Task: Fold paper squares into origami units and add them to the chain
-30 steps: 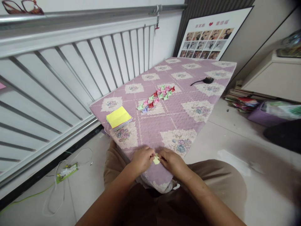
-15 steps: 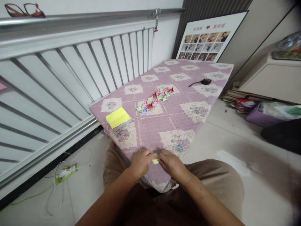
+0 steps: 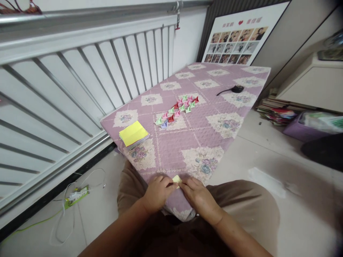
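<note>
A small piece of folded pale yellow paper (image 3: 176, 179) lies at the near corner of the cloth-covered table. My left hand (image 3: 158, 191) grips its left side with bent fingers. From the right, my right hand (image 3: 195, 191) pinches it too, and the fingertips hide its lower part. Farther up the table stand several small folded paper figures (image 3: 170, 119) in green, pink, red and blue, set in slanting rows. A stack of square paper sheets (image 3: 134, 134), yellow on top, rests to the left of them.
A black object with a thin tail (image 3: 237, 89) lies on the far right of the patterned tablecloth (image 3: 171, 150). Along the left runs a white radiator (image 3: 88, 82). A photo board (image 3: 235, 39) leans behind the table. A power strip (image 3: 77, 194) with cables is on the floor.
Both hands have stayed at the table corner, with the fingers shifting on the yellow paper. Its upper part now looks like a pointed flap. The view has tilted slightly.
</note>
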`<state>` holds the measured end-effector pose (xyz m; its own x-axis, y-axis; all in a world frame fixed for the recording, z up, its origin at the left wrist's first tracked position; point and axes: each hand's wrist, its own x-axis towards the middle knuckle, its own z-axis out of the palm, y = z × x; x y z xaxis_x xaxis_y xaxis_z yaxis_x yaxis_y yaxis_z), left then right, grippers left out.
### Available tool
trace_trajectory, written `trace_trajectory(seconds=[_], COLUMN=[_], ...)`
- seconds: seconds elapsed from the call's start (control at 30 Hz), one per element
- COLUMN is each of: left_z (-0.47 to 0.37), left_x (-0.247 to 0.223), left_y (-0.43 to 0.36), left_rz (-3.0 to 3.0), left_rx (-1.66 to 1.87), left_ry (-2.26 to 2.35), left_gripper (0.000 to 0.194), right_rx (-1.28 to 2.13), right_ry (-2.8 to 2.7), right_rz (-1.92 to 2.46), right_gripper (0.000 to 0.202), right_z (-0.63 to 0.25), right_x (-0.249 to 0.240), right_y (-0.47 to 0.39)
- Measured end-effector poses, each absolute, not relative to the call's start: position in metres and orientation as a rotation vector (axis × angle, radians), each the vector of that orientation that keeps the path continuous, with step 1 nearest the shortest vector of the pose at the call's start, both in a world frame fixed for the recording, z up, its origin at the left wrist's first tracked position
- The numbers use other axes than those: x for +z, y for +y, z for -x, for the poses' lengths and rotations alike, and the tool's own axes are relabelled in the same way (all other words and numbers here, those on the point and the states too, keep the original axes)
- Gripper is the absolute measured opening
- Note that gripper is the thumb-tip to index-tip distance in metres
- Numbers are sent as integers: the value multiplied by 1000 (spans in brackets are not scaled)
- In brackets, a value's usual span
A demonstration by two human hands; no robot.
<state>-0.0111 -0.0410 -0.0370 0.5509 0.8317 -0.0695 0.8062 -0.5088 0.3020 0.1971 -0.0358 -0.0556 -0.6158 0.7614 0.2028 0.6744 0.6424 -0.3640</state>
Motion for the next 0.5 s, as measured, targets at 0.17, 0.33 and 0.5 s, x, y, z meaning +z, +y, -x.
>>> trace_trajectory(seconds=[0.17, 0.33, 0.5], left_z=[8, 5, 4], left_x=[-31, -27, -29], left_y=[-51, -55, -58], left_rz=[-2463, -2487, -2442], left_rx=[24, -73, -12], left_ry=[1397, 1372, 1464], left_gripper=[35, 39, 37], right_rx=[305, 463, 568], right_ry=[-2460, -2301, -2169], right_rz=[1197, 1318, 1478], right_gripper=[28, 15, 13], right_z=[-195, -186, -178], right_x=[-56, -48, -40], right_y=[-47, -35, -21])
